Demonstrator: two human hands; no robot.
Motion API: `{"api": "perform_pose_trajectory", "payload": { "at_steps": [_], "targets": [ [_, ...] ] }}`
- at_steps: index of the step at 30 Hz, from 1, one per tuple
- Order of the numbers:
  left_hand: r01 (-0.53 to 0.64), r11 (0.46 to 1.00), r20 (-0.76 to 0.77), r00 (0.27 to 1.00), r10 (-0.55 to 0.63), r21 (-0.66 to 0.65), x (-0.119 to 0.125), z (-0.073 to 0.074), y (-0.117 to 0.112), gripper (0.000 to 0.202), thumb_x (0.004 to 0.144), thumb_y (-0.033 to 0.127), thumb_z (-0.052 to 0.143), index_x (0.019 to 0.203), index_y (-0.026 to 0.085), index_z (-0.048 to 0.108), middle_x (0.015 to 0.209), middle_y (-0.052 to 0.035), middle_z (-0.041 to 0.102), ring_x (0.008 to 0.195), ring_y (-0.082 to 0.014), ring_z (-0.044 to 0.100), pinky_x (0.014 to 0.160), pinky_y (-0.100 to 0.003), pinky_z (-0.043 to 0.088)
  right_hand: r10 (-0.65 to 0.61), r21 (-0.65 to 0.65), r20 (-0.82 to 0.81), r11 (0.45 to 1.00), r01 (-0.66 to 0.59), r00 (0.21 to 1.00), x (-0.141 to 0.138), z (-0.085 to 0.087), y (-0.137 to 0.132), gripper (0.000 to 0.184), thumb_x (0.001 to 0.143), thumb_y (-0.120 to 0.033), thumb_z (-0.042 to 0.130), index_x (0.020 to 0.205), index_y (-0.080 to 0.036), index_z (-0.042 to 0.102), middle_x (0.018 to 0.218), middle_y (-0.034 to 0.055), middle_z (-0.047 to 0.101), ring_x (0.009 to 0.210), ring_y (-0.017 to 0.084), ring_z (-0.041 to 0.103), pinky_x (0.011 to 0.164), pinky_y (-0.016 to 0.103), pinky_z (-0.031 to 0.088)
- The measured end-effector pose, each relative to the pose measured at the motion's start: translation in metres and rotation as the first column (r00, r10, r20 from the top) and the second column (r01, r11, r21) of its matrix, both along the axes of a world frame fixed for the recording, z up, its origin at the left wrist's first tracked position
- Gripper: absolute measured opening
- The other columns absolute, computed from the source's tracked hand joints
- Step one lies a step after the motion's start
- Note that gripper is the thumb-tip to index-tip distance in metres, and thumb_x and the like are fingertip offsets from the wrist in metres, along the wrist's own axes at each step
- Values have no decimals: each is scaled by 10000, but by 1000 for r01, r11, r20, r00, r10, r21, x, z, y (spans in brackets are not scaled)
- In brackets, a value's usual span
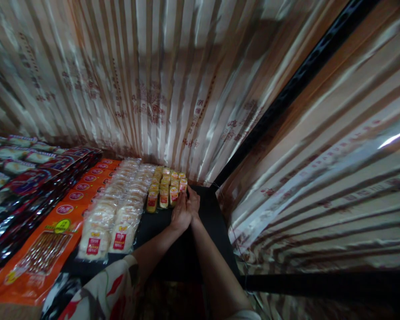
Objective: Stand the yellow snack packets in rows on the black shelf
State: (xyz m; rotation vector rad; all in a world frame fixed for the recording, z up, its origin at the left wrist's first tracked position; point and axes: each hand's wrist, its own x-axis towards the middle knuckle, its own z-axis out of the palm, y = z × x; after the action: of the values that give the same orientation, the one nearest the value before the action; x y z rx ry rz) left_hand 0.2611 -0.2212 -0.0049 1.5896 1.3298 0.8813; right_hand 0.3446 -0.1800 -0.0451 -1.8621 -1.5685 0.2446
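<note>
My left hand [181, 214] rests at the front right end of several rows of small yellow wrapped snack packs [164, 195]. Its fingers look stretched out against the nearest pack in the rightmost row. Close beside it, my right hand [194, 202] reaches along the right side of that same row, fingertips near the end pack [183, 184]. The two hands touch or overlap at the palms. They hide the lower part of the end pack, and no firm grip on it shows.
Left of the yellow packs lie rows of clear-wrapped pale round cakes [120, 229], orange snack bags [50, 249] and dark shiny packets [36, 191]. They lie on a black shelf [210, 222]. A black metal post [270, 113] slants up at the right. Printed plastic sheeting [160, 89] hangs behind.
</note>
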Motion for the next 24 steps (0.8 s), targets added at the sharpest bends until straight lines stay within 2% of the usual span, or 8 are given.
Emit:
{"api": "perform_pose_trajectory", "payload": {
  "at_steps": [3,7,12,15,17,20,24],
  "targets": [
    [8,1000,32,999,-9,10,0,0,-4,489,849,201,317,1308,66,415,1371,-149,417,1339,-257,248,1124,-451,179,9,40,-20,999,-8,1000,2,-3,-1,445,816,-240,371,1229,-150,508,1208,115,565,1116,211,498,934,336,363],
    [-18,999,111,994,14,38,-2,1,-11,483,829,186,348,1300,136,446,1338,-110,468,1331,-258,272,1119,-480,189,33,113,-80,993,-24,996,2,0,-9,452,799,-267,394,1211,-129,519,1222,129,556,1134,215,488,955,357,360],
    [-3,999,4,1000,2,38,-14,3,-35,474,862,226,329,1300,73,429,1378,-168,399,1298,-254,340,1098,-428,265,-36,151,-224,986,71,974,-8,11,-39,437,795,-360,419,1130,-122,568,1156,138,586,1073,223,518,950,385,374],
    [29,991,-42,999,-23,132,-26,-1,-64,440,882,235,305,1288,143,444,1354,-112,447,1274,-200,381,1081,-378,308,-82,115,-399,984,139,913,-21,12,-70,458,790,-388,420,1141,-121,546,1141,141,583,1007,208,548,889,364,422],
    [60,977,-30,998,-55,206,-37,-5,-90,430,886,227,296,1290,171,433,1336,-85,470,1260,-177,393,1076,-369,319,-67,95,-516,986,135,854,-34,9,-96,456,791,-384,416,1151,-128,527,1121,135,586,933,187,574,823,336,455],
    [112,958,14,993,-120,263,-60,-9,-135,439,892,209,279,1313,159,392,1328,-103,467,1234,-172,414,1063,-372,340,-15,97,-609,991,93,793,-56,5,-144,411,799,-366,419,1131,-147,524,1074,113,598,829,160,590,751,310,476],
    [228,947,7,972,-235,226,-109,-13,-193,425,899,228,307,1310,155,387,1307,-115,475,1220,-171,420,1043,-358,363,61,66,-519,997,-31,853,-86,2,-211,294,830,-314,396,1019,-187,582,963,69,625,772,153,591,705,295,480]
  ]
}}
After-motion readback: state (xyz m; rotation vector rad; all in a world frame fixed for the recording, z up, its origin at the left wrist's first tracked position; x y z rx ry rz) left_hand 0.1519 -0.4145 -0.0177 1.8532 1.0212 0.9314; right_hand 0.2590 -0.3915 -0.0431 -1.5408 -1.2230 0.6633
